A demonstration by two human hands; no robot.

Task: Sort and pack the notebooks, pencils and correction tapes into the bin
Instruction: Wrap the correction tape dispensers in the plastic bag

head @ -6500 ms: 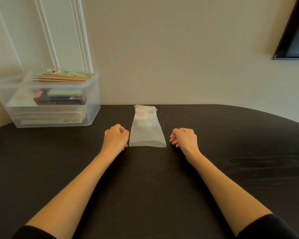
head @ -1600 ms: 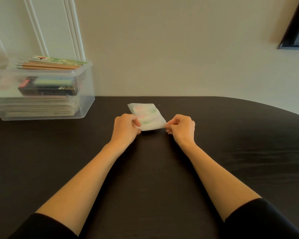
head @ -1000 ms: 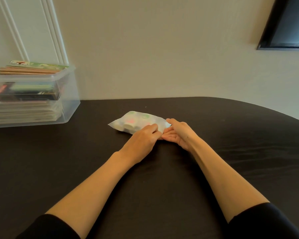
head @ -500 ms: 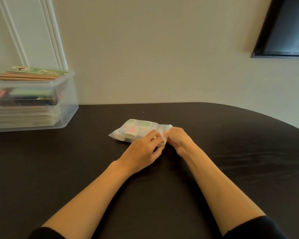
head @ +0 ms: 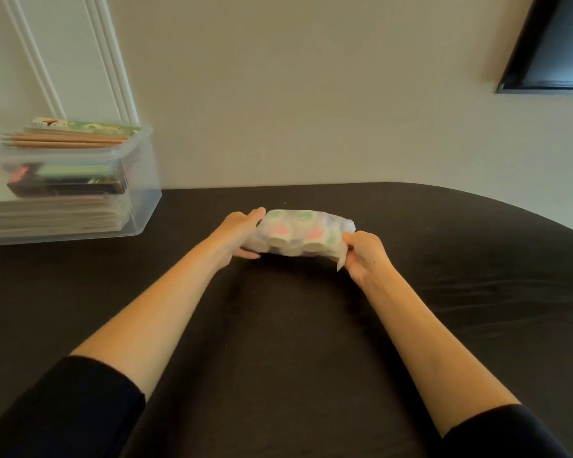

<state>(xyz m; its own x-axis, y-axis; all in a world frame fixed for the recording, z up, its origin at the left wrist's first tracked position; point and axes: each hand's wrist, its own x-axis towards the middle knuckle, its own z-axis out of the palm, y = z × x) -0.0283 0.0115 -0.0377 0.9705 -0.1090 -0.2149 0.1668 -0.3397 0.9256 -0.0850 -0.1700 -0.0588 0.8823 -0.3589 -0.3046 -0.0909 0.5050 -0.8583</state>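
A frosted plastic bag of correction tapes, pink and green shapes showing through, is held crosswise just above the black table. My left hand grips its left end, thumb under and fingers over. My right hand pinches the folded right end of the bag. The clear plastic bin stands at the back left. In it lie stacked notebooks, dark boxes and, on top, wooden pencils beside a green packet.
A cream wall runs behind the table, with white moulding above the bin. A dark framed panel hangs at the upper right. The table's curved edge falls away at the right.
The bag lay flat with both hands working at its right end. Now it is lifted and turned crosswise, my left hand moved to its left end, my right hand holding the right end.
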